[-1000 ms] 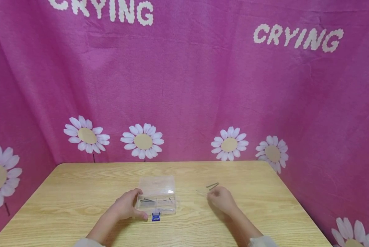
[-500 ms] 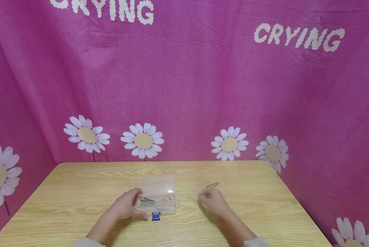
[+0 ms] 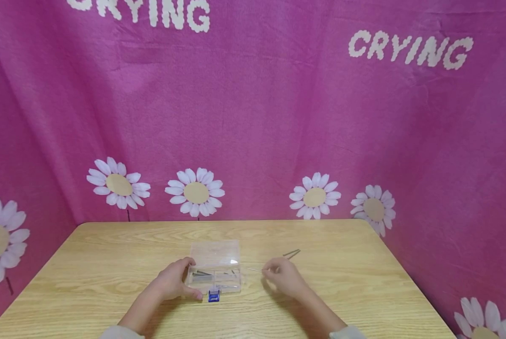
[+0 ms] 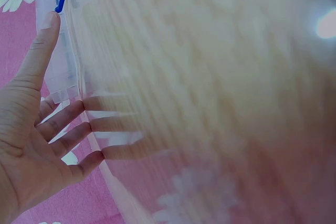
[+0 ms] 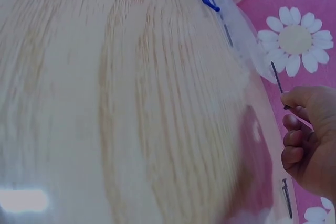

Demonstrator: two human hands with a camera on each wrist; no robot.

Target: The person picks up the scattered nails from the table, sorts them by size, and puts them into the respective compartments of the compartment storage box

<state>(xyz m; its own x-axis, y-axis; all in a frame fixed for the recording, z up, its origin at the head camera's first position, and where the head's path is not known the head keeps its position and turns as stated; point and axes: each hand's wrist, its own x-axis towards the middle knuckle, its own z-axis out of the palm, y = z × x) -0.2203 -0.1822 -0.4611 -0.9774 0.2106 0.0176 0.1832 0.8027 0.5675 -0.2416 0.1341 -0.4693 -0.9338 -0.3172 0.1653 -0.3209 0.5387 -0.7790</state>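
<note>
A clear plastic compartment box (image 3: 202,285) stands on the table, its lid (image 3: 214,250) tipped back and its blue latch (image 3: 213,296) at the front. Dark nails (image 3: 201,274) lie in the left compartment; smaller pieces lie in others, too small to identify. My left hand (image 3: 172,281) holds the box at its left side, thumb at the front and fingers toward the back. Just right of the box, my right hand (image 3: 285,278) pinches a thin nail (image 5: 277,77) by its head end, the point toward the box.
Behind my right hand, two loose nails (image 3: 292,254) lie on the wooden table (image 3: 130,245). A pink cloth (image 3: 253,117) with daisies and white lettering hangs beyond the table's back and side edges.
My right hand has moved left with the nail, away from the two loose nails and closer to the box. The left hand and box have kept their place.
</note>
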